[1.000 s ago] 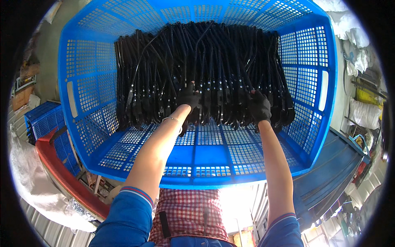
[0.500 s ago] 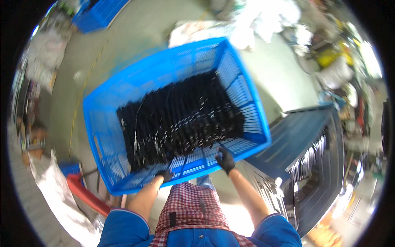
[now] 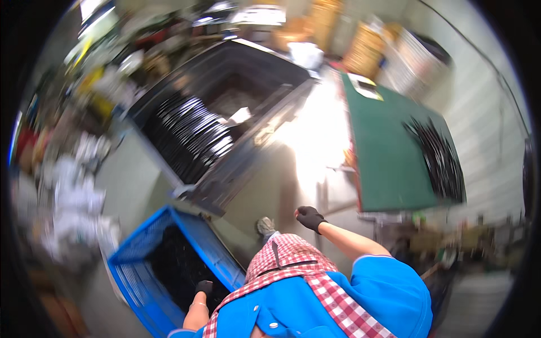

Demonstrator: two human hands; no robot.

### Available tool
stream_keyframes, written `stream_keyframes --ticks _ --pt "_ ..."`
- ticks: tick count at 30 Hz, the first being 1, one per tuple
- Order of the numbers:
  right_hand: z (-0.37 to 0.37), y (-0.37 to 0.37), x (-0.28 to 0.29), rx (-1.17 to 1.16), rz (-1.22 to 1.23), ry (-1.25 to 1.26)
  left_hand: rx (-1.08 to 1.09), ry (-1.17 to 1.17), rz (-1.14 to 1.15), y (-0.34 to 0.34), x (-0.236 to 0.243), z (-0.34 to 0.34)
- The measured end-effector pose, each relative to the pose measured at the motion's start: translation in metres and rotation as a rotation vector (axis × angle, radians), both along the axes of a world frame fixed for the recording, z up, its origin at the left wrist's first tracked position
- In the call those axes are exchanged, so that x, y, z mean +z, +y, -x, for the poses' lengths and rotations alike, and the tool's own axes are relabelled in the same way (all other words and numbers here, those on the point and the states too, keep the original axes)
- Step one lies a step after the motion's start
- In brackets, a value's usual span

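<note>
My left hand (image 3: 205,288), in a dark fingerless glove, is by the near part of the blue plastic basket (image 3: 211,243) at the lower left. Blur and the dark background hide its fingers, so its grip is unclear. Inside that basket lies a mass of black strip-like pieces (image 3: 174,265). Out in front of my body, my right hand (image 3: 310,218) hangs in the air with its gloved fingers curled in. Nothing shows in it, and it touches neither the basket nor the table.
Ahead to the left stands a large dark grey bin (image 3: 205,194) with rows of shiny black strips (image 3: 194,129). A green-topped table (image 3: 383,152) on the right bears a bundle of black strips (image 3: 437,155). White sacks (image 3: 73,197) are heaped at far left.
My view has swung to the right, bringing the green table into sight. The basket now sits at lower left. My right hand has let go of its rim.
</note>
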State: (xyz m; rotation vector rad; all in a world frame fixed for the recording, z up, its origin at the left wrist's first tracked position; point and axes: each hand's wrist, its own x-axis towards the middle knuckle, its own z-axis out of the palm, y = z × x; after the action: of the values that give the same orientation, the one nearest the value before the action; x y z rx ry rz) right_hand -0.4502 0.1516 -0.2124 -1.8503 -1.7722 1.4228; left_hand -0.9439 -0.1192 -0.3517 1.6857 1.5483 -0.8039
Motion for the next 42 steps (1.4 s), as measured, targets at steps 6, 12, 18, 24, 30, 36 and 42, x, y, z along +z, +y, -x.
stream_keyframes --ticks 6,12,18,24,30,36,42 --pt "0.072 -0.146 0.000 -0.229 0.150 -0.124 0.858 -0.422 -0.869 0.136 0.131 0.175" --pt "0.019 -0.216 -0.005 -0.611 0.185 0.067 0.324 -0.942 -0.985 0.279 0.214 -0.084" --pt "-0.038 -0.285 0.014 -0.941 0.050 0.044 -0.620 -1.004 -0.785 0.299 0.211 -0.387" --pt "-0.055 -0.349 0.016 -1.295 -0.198 -0.050 -0.750 -0.900 -0.799 0.319 0.202 -0.549" --pt "-0.075 -0.396 0.020 -1.590 -0.260 -0.117 -0.755 -0.924 -0.914 0.345 0.183 -0.655" --pt "-0.130 -0.459 0.056 -1.865 -0.481 -0.879 -0.682 -0.957 -1.001 0.383 0.181 -0.749" --pt "-0.134 -0.521 0.076 -1.733 0.113 -1.409 -0.972 -0.994 -0.988 0.406 0.174 -0.803"
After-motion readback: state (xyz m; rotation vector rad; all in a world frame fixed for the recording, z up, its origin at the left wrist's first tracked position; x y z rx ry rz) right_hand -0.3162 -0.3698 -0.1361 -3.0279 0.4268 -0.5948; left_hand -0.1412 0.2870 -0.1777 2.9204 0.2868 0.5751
